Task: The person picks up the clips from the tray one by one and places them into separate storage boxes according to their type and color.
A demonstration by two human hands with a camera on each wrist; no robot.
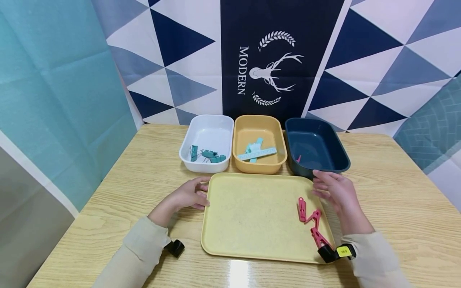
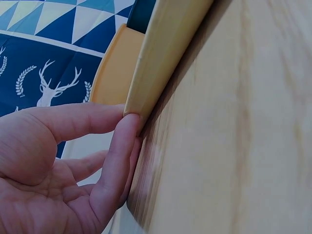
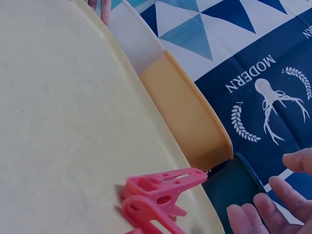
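A pale yellow tray point(image 1: 255, 216) lies on the wooden table. My left hand point(image 1: 192, 194) is at its left edge; in the left wrist view, thumb and fingertips meet on the tray rim point(image 2: 156, 53). Beside the tray's far right corner is my right hand point(image 1: 335, 190), its fingers spread loosely with nothing held. In the right wrist view, that hand point(image 3: 278, 204) overlaps the navy bin point(image 3: 239, 187). Several pinkish-red clothespins point(image 1: 302, 210) rest along the tray's right side, one partly covered by the wrist strap. Part of another red piece point(image 1: 299, 159) shows inside the navy bin.
Behind the tray three bins stand in a row. The white bin point(image 1: 207, 124) holds teal binder clips point(image 1: 209, 153), the orange-yellow bin point(image 1: 261, 168) a light teal measuring tape point(image 1: 256, 152). The navy bin point(image 1: 336, 154) is rightmost. A patterned cloth point(image 1: 191, 52) hangs behind them.
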